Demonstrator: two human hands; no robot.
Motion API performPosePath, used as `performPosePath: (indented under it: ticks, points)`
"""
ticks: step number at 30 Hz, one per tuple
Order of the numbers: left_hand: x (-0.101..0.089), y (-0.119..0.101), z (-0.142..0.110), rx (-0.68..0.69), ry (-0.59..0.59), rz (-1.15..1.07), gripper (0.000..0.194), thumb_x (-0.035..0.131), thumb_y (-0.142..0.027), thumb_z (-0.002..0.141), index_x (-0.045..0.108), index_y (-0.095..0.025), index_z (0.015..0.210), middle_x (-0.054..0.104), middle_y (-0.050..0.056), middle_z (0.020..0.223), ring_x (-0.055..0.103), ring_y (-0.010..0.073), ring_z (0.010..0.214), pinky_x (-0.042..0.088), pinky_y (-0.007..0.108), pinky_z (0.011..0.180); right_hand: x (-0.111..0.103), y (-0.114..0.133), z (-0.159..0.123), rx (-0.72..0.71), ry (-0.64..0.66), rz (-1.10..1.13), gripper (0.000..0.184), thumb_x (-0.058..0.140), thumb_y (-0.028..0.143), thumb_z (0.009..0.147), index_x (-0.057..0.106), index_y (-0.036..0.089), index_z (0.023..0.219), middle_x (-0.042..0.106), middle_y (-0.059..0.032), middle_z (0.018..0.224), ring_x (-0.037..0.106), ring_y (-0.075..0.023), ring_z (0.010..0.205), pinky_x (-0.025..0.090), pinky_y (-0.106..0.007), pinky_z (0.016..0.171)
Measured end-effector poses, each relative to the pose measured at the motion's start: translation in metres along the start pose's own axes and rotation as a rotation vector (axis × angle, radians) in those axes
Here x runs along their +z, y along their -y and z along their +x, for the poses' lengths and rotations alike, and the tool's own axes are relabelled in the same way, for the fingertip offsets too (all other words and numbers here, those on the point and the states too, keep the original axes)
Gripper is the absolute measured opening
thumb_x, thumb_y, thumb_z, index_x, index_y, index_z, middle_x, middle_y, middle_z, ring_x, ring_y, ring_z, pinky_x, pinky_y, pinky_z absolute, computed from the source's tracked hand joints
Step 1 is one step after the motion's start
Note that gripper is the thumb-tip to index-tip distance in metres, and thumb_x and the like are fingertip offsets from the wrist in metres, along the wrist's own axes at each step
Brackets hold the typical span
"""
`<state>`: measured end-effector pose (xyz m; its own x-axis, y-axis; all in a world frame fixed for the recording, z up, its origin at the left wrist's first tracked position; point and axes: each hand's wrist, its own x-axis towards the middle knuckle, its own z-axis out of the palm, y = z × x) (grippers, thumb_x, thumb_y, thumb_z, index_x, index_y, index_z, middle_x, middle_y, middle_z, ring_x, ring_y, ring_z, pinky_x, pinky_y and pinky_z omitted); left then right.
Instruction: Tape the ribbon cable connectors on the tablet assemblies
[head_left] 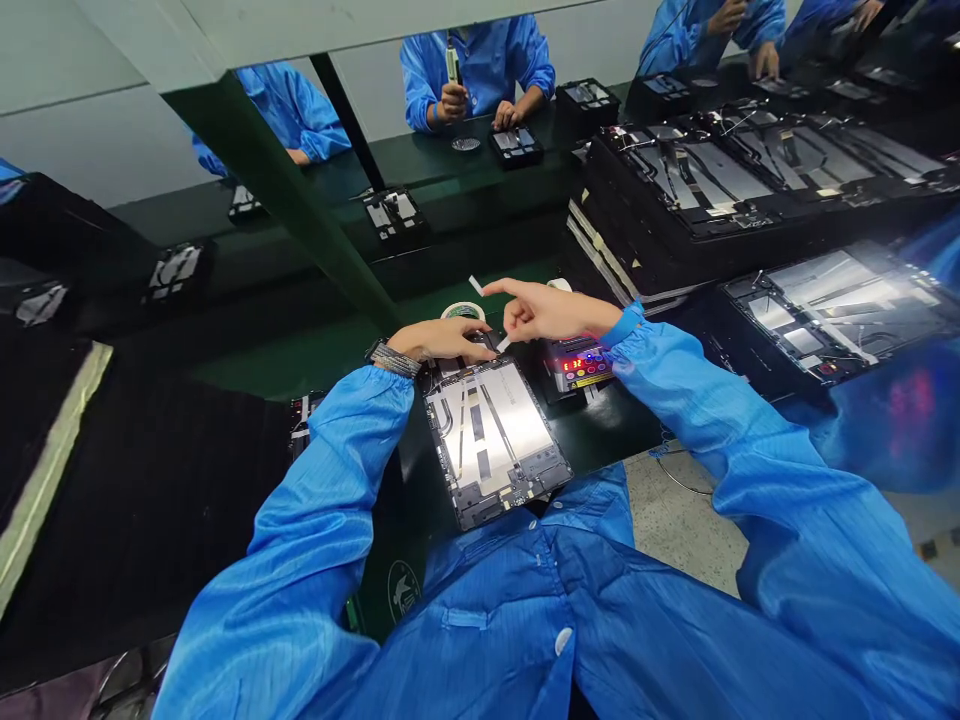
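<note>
**Head view: two bare hands working over an opened tablet on a green tabletop.**

The tablet (491,440), its metal inner frame and strips exposed, lies flat at the tabletop's (300,365) near edge, directly before the person. The left hand (442,340) rests on the tablet's far edge, its grip apart with the fingers laid flat, just beside a roll of tape (463,312). The right hand (551,312) stretches its index finger toward a small white strip (476,285); whether its grip is clamped on a second white strip (502,343) cannot be told. A box with a red display (577,365) stands just right.
</note>
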<state>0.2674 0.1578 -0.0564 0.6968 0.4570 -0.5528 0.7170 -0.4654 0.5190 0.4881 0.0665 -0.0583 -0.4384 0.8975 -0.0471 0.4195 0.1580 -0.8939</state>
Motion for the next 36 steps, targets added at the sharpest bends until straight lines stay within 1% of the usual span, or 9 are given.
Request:
performPosePath:
  ticks: [2,3,8,12,16,22,28,32,36]
  points:
    - [-0.001,0.002,0.003,0.044,-0.011,0.033,0.092,0.069,-0.074,0.075,0.054,-0.026,0.153,0.071,0.006,0.136,0.066,0.0270,0.120,0.050,0.031,0.098,0.000,0.004,0.005,0.057,0.104,-0.006,0.077,0.072,0.005,0.081,0.040,0.022,0.150,0.063,0.0071,0.076,0.060,-0.0136,0.069,0.046,-0.024,0.065]
    - [0.000,0.003,0.004,0.061,-0.008,0.037,0.089,0.068,-0.074,0.075,0.058,-0.026,0.150,0.071,0.006,0.135,0.066,0.0270,0.119,0.049,0.031,0.097,0.001,0.007,0.008,0.082,0.132,-0.030,0.079,0.072,0.005,0.080,0.039,0.022,0.151,0.063,0.0078,0.074,0.059,-0.0137,0.067,0.045,-0.023,0.064]
    - [0.002,0.001,0.001,0.085,0.038,-0.059,0.079,0.069,-0.073,0.076,0.063,-0.026,0.140,0.075,0.005,0.113,0.068,0.0233,0.100,0.050,0.030,0.085,0.004,0.024,0.018,0.168,0.203,-0.235,0.092,0.070,0.001,0.079,0.031,0.019,0.159,0.063,0.0084,0.069,0.059,-0.0156,0.065,0.042,-0.025,0.061]
    - [0.003,-0.001,-0.002,0.101,0.032,-0.079,0.074,0.070,-0.071,0.076,0.066,-0.024,0.133,0.075,0.004,0.108,0.068,0.0228,0.098,0.049,0.030,0.084,0.004,0.035,0.020,0.195,0.216,-0.354,0.097,0.073,0.002,0.076,0.031,0.020,0.161,0.070,0.0046,0.080,0.065,-0.0179,0.072,0.044,-0.026,0.064]
    - [0.003,-0.002,-0.002,0.098,0.007,-0.049,0.072,0.070,-0.071,0.076,0.067,-0.024,0.132,0.075,0.004,0.109,0.067,0.0226,0.098,0.048,0.030,0.084,0.005,0.039,0.021,0.206,0.227,-0.396,0.098,0.073,0.003,0.075,0.031,0.021,0.162,0.072,0.0035,0.083,0.066,-0.0181,0.073,0.044,-0.026,0.061]
    - [0.004,-0.002,-0.003,0.109,-0.006,-0.045,0.072,0.069,-0.070,0.077,0.068,-0.024,0.132,0.075,0.005,0.107,0.067,0.0222,0.096,0.049,0.030,0.081,0.005,0.037,0.022,0.214,0.225,-0.379,0.096,0.071,0.001,0.079,0.027,0.017,0.163,0.072,0.0027,0.082,0.067,-0.0186,0.076,0.045,-0.026,0.063]
    - [0.004,-0.001,-0.003,0.097,0.000,-0.057,0.073,0.070,-0.069,0.076,0.067,-0.025,0.133,0.076,0.004,0.109,0.068,0.0225,0.097,0.049,0.029,0.081,0.003,0.034,0.024,0.237,0.237,-0.333,0.095,0.076,0.004,0.080,0.031,0.022,0.161,0.074,0.0036,0.086,0.067,-0.0169,0.073,0.048,-0.026,0.068]
    - [0.004,-0.002,-0.003,0.098,0.016,-0.078,0.072,0.070,-0.069,0.076,0.066,-0.024,0.132,0.075,0.004,0.106,0.069,0.0229,0.097,0.049,0.029,0.081,0.004,0.039,0.023,0.253,0.233,-0.370,0.097,0.075,0.001,0.078,0.030,0.020,0.162,0.073,0.0035,0.083,0.067,-0.0181,0.075,0.046,-0.026,0.065]
    - [0.004,-0.003,-0.004,0.097,0.018,-0.066,0.073,0.070,-0.069,0.077,0.066,-0.024,0.134,0.075,0.005,0.108,0.068,0.0238,0.099,0.049,0.030,0.083,0.003,0.038,0.024,0.242,0.228,-0.376,0.091,0.073,0.003,0.081,0.033,0.021,0.160,0.074,0.0022,0.086,0.068,-0.0183,0.077,0.047,-0.027,0.067]
